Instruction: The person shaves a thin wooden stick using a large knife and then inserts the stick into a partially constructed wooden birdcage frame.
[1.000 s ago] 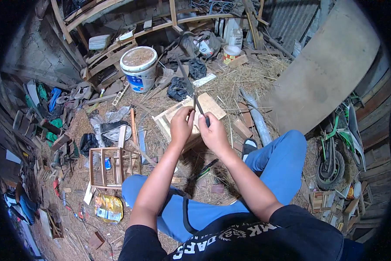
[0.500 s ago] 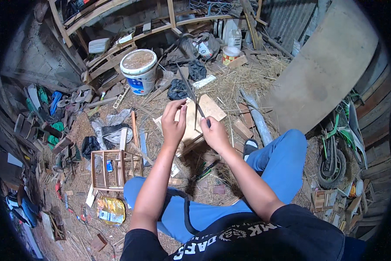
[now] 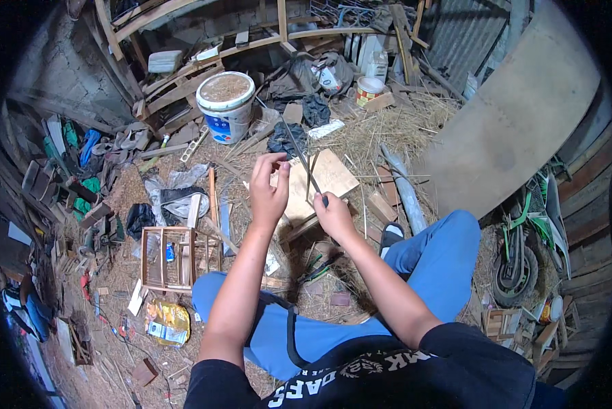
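Note:
My right hand (image 3: 334,217) is closed around the dark handle of a long, thin blade (image 3: 298,144), which looks like a long knife. It slants up and away to the left, over a pale wooden block (image 3: 332,173) between my knees. To the left of the blade, my left hand (image 3: 270,192) is raised with fingers curled and thumb close to the fingertips. Whatever it pinches, if anything, is too small to make out. Beneath my hands, dark-handled tools (image 3: 319,268) lie on the ground.
A white bucket (image 3: 225,109) stands ahead on the left. Beside my left knee is a small wooden frame (image 3: 167,259), with a yellow bag (image 3: 168,322) nearer me. A large board (image 3: 517,129) leans at right, above a green motorbike (image 3: 524,245). Straw and wood scraps litter the floor.
The view has shifted slightly. My left hand has drawn a little away from the blade, and the small pale bit at its fingertips no longer shows. My right hand keeps its grip.

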The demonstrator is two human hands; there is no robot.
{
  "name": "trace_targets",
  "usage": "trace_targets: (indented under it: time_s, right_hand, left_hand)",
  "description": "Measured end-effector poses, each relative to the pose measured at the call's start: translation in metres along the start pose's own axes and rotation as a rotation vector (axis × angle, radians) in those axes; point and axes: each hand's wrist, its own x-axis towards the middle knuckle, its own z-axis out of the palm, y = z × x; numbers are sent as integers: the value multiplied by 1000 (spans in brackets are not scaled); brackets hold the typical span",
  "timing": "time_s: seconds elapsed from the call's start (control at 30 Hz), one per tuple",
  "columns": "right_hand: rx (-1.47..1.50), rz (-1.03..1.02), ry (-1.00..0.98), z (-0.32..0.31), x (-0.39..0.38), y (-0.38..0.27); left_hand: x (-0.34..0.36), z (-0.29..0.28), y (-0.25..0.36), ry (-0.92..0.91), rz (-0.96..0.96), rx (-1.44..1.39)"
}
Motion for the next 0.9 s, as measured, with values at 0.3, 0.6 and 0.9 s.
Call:
trace_targets:
  time_s: [0.3, 0.6, 0.9]
  right_hand:
    - [55, -41, 37, -16, -10, -48]
    - [-75, 17, -92, 24, 7, 9]
    - [-87, 17, -108, 29, -6, 5]
  left_hand:
    - [1, -7, -3, 36, 34, -6]
    - [-4, -1, -13, -5, 18, -19]
    - [-9, -1, -18, -37, -99, -57]
